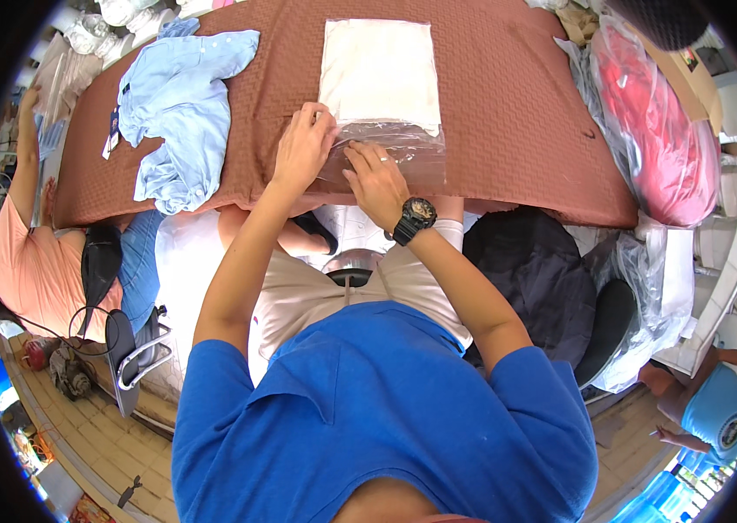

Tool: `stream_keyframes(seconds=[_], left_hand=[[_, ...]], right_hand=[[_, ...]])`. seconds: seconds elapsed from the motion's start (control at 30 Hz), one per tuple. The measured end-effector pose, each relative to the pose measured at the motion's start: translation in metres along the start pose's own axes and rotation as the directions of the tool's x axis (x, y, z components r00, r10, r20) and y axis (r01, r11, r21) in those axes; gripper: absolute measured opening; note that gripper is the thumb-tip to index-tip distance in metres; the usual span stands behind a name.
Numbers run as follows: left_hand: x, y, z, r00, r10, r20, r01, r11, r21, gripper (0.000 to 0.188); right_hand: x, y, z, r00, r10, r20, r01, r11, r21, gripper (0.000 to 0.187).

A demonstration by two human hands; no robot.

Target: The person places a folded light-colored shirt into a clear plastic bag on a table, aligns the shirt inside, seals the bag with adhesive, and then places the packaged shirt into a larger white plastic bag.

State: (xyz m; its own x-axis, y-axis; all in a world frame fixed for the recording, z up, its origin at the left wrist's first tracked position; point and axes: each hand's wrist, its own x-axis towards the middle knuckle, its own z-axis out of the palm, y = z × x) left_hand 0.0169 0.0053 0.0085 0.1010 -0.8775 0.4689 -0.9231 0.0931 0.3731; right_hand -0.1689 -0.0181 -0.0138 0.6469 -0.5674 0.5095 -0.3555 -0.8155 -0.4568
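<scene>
A folded cream-white garment [377,70] lies inside a clear plastic bag [421,159] on the brown-covered table. The bag's loose end points toward me. At its left edge, my left hand [306,146] has its fingers bent onto the film, closed on it. My right hand [377,185], with a ring and a black watch on the wrist, rests on the loose film just below the garment. Its fingers are stretched over the plastic, and the thumb sits apart from them. To the left lies a light blue shirt [181,118], unfolded, with a tag [113,124] at its side.
The brown textured cloth [508,105] covers the table. Red goods in a clear bag [647,122] stand at its right end, near a cardboard box [678,78]. A person in an orange top [33,270] sits at left. A black-covered seat [530,279] is at my right.
</scene>
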Motion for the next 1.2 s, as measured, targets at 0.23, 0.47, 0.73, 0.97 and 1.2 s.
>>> stream_keyframes(seconds=[0.23, 0.47, 0.73, 0.97, 1.2], left_hand=[[-0.003, 0.008, 0.0, 0.972, -0.193, -0.134, 0.136, 0.928, -0.348, 0.01], [-0.008, 0.007, 0.005, 0.941, -0.31, -0.137, 0.203, 0.84, -0.504, 0.015], [-0.01, 0.012, 0.003, 0.885, -0.465, -0.019, 0.388, 0.759, -0.523, 0.044], [-0.01, 0.008, 0.003, 0.885, -0.466, 0.001, 0.392, 0.743, -0.543, 0.056], [-0.013, 0.004, 0.002, 0.898, -0.435, 0.064, 0.402, 0.756, -0.517, 0.066]], right_hand=[[0.013, -0.01, 0.01, 1.0, -0.014, -0.011, 0.014, 1.0, -0.017, 0.052], [0.036, 0.01, 0.016, 0.997, -0.027, 0.075, 0.037, 0.99, -0.134, 0.057], [0.057, 0.043, 0.031, 0.996, 0.055, 0.068, -0.033, 0.956, -0.291, 0.068], [0.074, 0.06, 0.026, 0.961, 0.108, 0.255, -0.011, 0.935, -0.353, 0.065], [0.072, 0.063, 0.03, 0.955, 0.143, 0.259, -0.039, 0.929, -0.367, 0.059]])
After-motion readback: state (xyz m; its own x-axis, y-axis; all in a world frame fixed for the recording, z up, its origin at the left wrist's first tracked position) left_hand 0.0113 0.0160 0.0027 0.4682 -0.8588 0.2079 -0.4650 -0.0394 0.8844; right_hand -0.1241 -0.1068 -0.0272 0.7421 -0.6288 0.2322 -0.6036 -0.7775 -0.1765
